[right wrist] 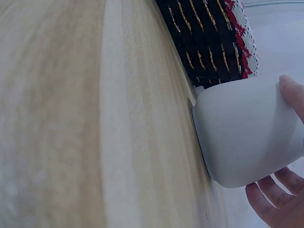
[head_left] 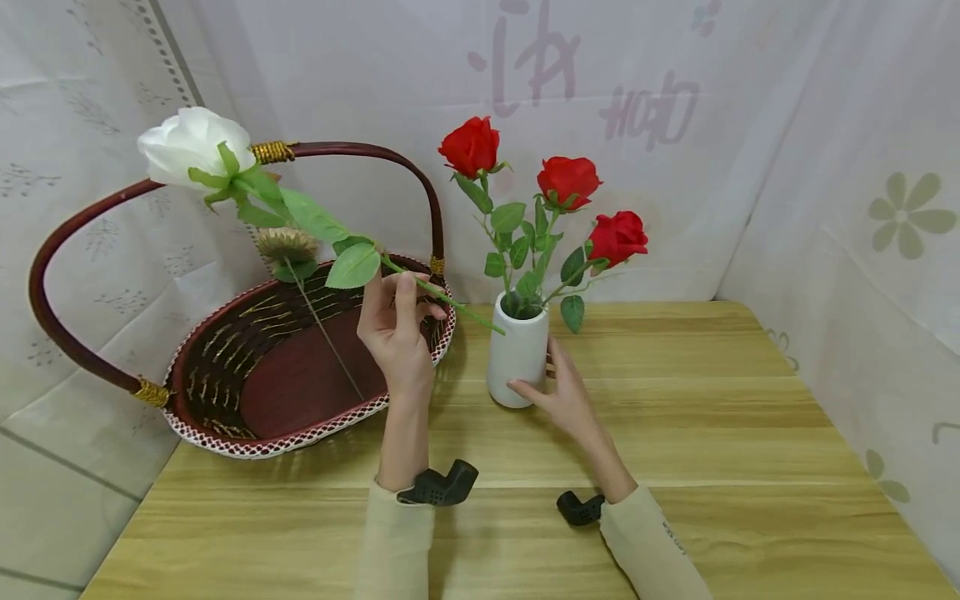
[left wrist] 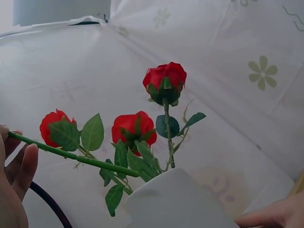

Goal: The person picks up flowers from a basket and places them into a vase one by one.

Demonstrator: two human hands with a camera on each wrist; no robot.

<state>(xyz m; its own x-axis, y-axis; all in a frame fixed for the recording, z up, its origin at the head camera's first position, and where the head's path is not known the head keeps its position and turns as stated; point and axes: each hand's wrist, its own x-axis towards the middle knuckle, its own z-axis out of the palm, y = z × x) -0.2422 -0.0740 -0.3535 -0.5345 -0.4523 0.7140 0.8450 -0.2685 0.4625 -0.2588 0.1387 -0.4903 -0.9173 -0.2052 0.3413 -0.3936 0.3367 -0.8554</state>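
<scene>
By its green stem, the left hand (head_left: 401,342) pinches a white rose (head_left: 197,148) whose bloom tilts up to the left, over the basket handle. The stem's lower end (left wrist: 118,168) is close to the rim of a white vase (head_left: 517,358); whether it touches cannot be told. Three red roses (head_left: 567,182) with green leaves stand in the vase, which is upright on the table. With thumb and fingers on opposite sides, the right hand (head_left: 567,398) holds the vase low on its body. Its fingertips (right wrist: 259,197) curl round the vase's far side.
A dark woven basket (head_left: 300,433) with a tall arched handle (head_left: 352,150) and lace-edged rim stands at the left. Inside it leans a beige flower (head_left: 287,246) on a thin stem. A wooden table (head_left: 712,433) lies beneath, with patterned cloth (head_left: 810,125) behind and at the sides.
</scene>
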